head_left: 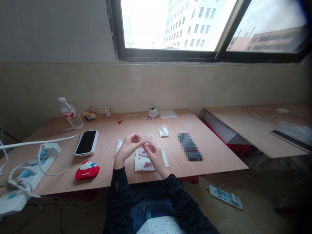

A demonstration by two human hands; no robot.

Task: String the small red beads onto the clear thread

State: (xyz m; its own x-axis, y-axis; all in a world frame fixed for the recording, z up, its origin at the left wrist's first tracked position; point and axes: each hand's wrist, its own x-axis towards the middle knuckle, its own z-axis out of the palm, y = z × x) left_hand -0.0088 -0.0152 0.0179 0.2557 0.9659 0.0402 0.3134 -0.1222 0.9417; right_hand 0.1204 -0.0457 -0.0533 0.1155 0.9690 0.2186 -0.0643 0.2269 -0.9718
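Note:
My left hand (128, 148) and my right hand (155, 156) meet above the table, fingertips pinched close together. Something thin and clear shows at the fingers, too small to make out. Under them lies a crumpled white sheet (138, 166), like tissue or a soft bag. Several small pinkish-purple beads (147, 164) rest on it, some gathered near its front edge, others partly hidden by my right hand. A small clear bag (163, 131) with white and reddish contents lies just beyond my hands.
On the left are a phone-like device (87, 143), a red pouch (87, 170), a power strip (36, 174) with cables and a water bottle (70, 113). A dome camera (153, 112) stands at the back; a blurred dark object (190, 147) lies right.

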